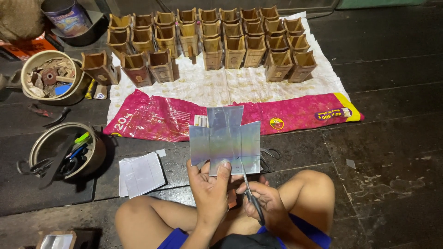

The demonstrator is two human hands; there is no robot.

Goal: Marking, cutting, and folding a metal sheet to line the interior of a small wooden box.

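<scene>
My left hand (210, 191) pinches the lower edge of a shiny silver sheet (224, 138) cut into a cross shape, holding it up flat in front of me. In my right hand (263, 200) is a pair of scissors (249, 191), its blades pointing up at the bottom edge of the sheet. Both hands hover above my crossed legs, near the bottom middle of the view.
Several small brown wooden boxes (212, 39) stand in rows on a white cloth (221, 87), with a pink plastic bag (157, 117) in front. Silver sheets (140, 174) lie at left. A tool-filled pot (64, 152), a bowl of scraps (50, 76) and a tin (67, 16) sit at left.
</scene>
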